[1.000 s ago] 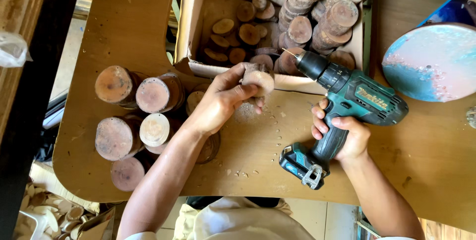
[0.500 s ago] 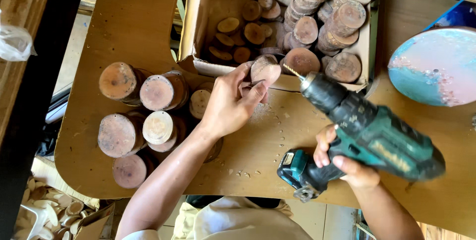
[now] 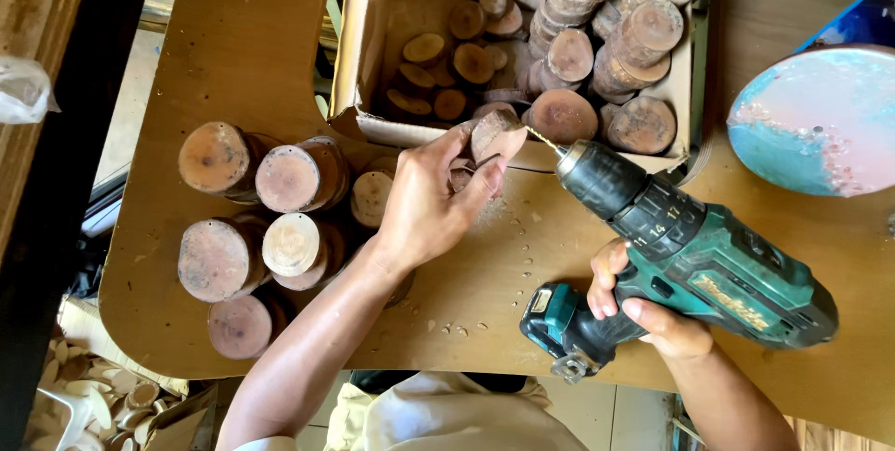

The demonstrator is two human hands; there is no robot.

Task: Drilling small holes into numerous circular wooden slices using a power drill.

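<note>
My left hand (image 3: 436,198) grips a small round wood slice (image 3: 496,134) on edge, just in front of the cardboard box (image 3: 365,50). My right hand (image 3: 643,307) holds a teal and black cordless drill (image 3: 690,255) by its handle. The drill bit (image 3: 541,139) points up and left, and its tip meets the right side of the slice. Wood dust lies on the brown board (image 3: 242,32) under my left hand.
The cardboard box holds several loose wood slices (image 3: 447,74) and stacks of slices (image 3: 615,41). Several stacks of larger round slices (image 3: 261,218) stand left of my left hand. A round blue and pink disc (image 3: 820,120) lies at the right. The board's front edge is near my body.
The drill has come closer and its bit now touches the slice. My left hand has raised the slice toward the box edge. The view has shifted slightly.
</note>
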